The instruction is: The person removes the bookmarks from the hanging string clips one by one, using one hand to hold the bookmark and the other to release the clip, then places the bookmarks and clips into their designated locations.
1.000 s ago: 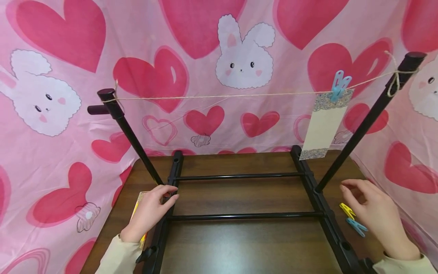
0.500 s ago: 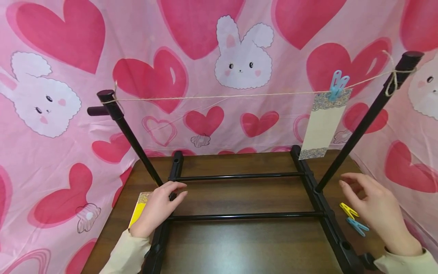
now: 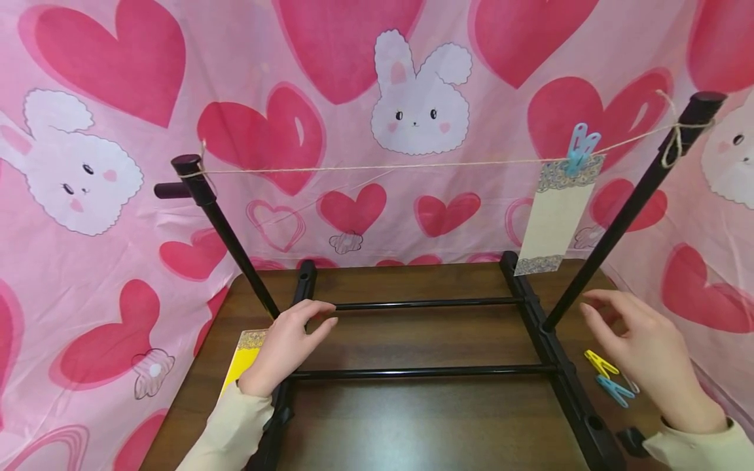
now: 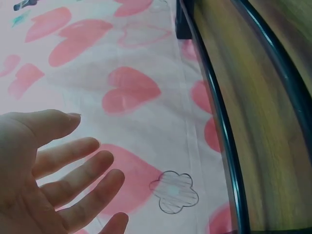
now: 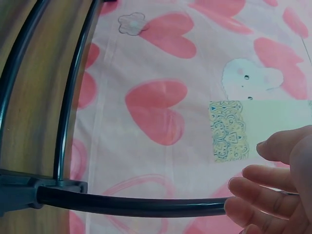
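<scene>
Head view shows the right hand [image 3: 648, 356] hovering with loosely spread fingers just left of the yellow and blue plastic clothespins [image 3: 609, 378] lying on the dark wooden bench [image 3: 424, 425]; the left hand [image 3: 288, 347], fingers relaxed and holding nothing, is far off across the black metal frame [image 3: 424, 371]. Left wrist view confirms straight, splayed fingers [image 4: 73, 170]. Right wrist view shows gently curved, empty fingers [image 5: 263, 195] beside a black rod [image 5: 131, 204].

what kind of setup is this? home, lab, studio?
Likely a staged tabletop craft corner, not a lab: a wooden table ringed by a heart-and-bunny cloth backdrop, with a black rack strung with twine holding a pegged card.

Pink heart-and-bunny fabric backdrop [image 3: 353, 98] on three sides — dark brown wooden table [image 3: 424, 425] below
</scene>
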Demonstrator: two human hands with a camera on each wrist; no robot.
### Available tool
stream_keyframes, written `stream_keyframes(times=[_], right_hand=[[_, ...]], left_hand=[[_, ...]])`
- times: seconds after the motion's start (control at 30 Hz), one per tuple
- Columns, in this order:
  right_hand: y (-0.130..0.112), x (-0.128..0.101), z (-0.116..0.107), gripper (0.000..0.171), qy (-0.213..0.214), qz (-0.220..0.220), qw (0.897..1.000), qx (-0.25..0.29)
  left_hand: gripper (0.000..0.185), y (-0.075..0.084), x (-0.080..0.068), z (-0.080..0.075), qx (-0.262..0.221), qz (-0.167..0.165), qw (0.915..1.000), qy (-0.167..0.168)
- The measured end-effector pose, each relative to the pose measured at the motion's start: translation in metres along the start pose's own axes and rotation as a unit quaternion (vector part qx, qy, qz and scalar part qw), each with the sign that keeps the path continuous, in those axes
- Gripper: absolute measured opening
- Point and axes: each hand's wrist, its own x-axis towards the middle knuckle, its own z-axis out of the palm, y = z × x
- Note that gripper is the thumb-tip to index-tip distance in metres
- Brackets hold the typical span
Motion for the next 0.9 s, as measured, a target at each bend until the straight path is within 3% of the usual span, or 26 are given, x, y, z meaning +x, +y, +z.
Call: stream_keyframes(times=[0.2,0.67,0.9], right_hand=[[-0.003,0.007,-0.003,0.029,0.021,-0.025,0.999,0.001],[-0.012,0.019,-0.012,0.027,0.027,-0.020,0.999,0.001],[-0.013,0.026,-0.014,0.025,0.036,-0.041,0.998,0.004]], left_hand=[[0.029,0.008,0.008,0.004,-0.008,0.020,0.9998,0.006],[0.025,0.028,0.022,0.013,-0.038,0.062,0.9972,0.020],[0.023,0.032,0.029,0.018,-0.044,0.073,0.9959,0.029]])
